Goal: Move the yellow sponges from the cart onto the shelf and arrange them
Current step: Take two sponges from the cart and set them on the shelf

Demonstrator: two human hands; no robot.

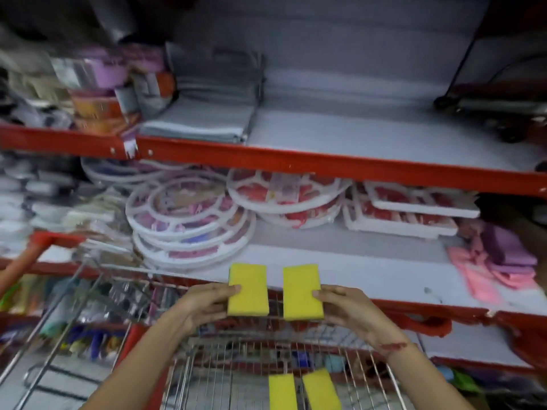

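As hands [204, 303] grasp, flat yellow sponges [248, 290], rectangular

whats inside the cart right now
Two yellow sponges lie in the cart at the frame's bottom edge. Anything nearer the person is cut off from view.

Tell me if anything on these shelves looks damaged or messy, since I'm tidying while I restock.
Yes. The red edge strip of the upper shelf is broken at its joint, with torn white material showing. At the right of the middle shelf, the pink and purple cloths lie in a loose, askew heap.
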